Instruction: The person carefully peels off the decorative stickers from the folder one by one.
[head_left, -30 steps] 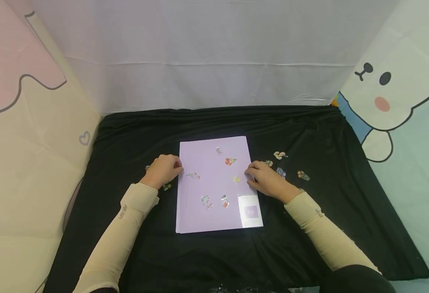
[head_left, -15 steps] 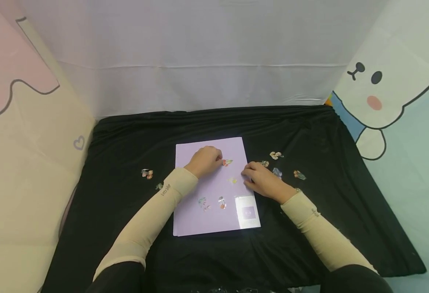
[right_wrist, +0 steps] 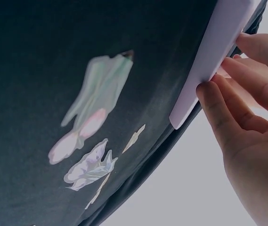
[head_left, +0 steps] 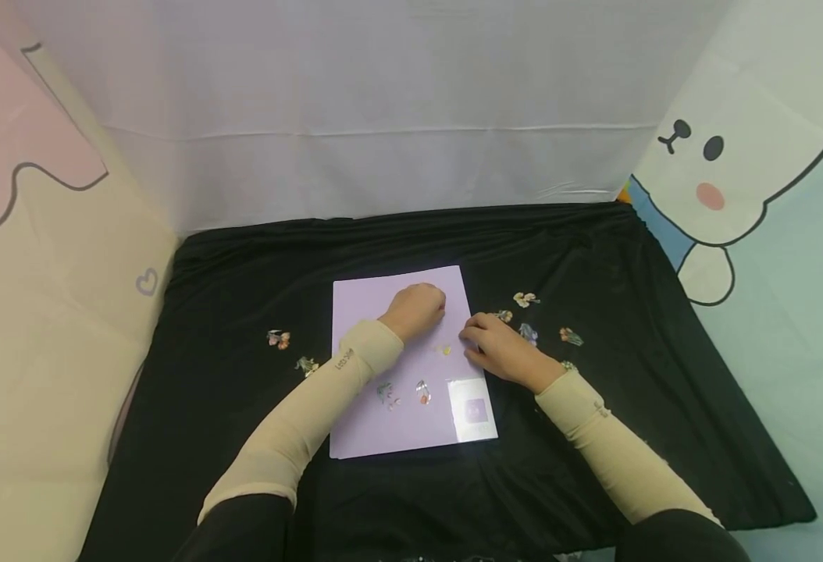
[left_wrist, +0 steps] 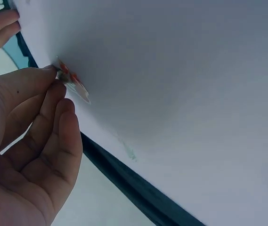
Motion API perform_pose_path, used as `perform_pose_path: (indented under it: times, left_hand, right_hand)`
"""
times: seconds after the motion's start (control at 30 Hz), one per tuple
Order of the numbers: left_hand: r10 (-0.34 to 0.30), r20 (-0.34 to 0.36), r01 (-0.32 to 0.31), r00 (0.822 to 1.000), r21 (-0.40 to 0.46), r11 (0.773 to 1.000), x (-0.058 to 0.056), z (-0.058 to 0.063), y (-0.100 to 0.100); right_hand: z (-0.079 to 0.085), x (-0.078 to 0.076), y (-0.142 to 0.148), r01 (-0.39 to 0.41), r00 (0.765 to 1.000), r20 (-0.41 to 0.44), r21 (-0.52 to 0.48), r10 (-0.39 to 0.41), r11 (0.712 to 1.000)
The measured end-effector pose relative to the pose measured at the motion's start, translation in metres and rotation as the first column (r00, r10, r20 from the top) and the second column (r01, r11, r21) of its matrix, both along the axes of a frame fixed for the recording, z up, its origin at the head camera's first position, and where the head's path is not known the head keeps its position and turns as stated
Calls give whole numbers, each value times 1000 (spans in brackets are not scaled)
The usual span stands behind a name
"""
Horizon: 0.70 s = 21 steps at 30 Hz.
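A flat lilac folder [head_left: 411, 433] with a pale label [head_left: 471, 410] at its near right corner lies on the black cloth. Over its upper part is my left hand [head_left: 415, 308], whose thumb and forefinger pinch a red flower sticker [left_wrist: 75, 82], lifted partly off the lilac surface. My right hand [head_left: 503, 347] rests beside the folder, fingertips spread along its right edge. On the folder a yellow flower sticker [head_left: 443, 350], a green-and-pink one [head_left: 386, 394] and an orange one [head_left: 423, 392] show; its upper left part is hidden by the left hand and sleeve.
Loose flower stickers lie on the black cloth [head_left: 397, 507]: orange [head_left: 279, 339] and green [head_left: 307, 365] at left; cream [head_left: 526, 299], blue [head_left: 528, 334] and orange-green [head_left: 571, 336] at right. A pale curtain [head_left: 383, 172] hangs behind.
My left hand has moved from the folder's left edge rightward across it to the red flower sticker, which it now pinches. The right hand stays at the right edge.
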<state>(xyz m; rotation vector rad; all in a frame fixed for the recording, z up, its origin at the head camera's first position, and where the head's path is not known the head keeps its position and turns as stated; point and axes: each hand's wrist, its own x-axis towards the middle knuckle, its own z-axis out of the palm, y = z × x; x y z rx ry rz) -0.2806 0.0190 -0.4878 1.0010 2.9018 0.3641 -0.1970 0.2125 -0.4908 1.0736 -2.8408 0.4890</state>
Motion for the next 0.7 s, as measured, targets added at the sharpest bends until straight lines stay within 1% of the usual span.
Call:
perform_pose_path:
  times: [0.1, 0.2, 0.47, 0.57, 0.7]
  left_hand:
    - [-7, -1, 7, 1000, -15, 1000, 0, 1, 1]
    - [-15, 13, 15, 1000, -6, 1000, -1, 1, 1]
    - [-64, 55, 64, 996, 12, 998, -8, -5, 0]
    - [-85, 63, 84, 994, 8, 996, -10, -5, 0]
    - [-106, 92, 107, 990, -11, 994, -12, -5, 0]
  right_hand:
    - [0, 0, -1, -1, 1000, -5, 5, 1, 1000]
    - [0, 0, 0, -9, 1000, -18, 3, 9, 1000]
    - [-2, -1, 1, -47, 997, -61, -17, 46, 999]
    - [-3, -1, 1, -48, 997, -65, -19, 47, 999]
    - [-3, -1, 1, -47, 997, -56, -22, 46, 999]
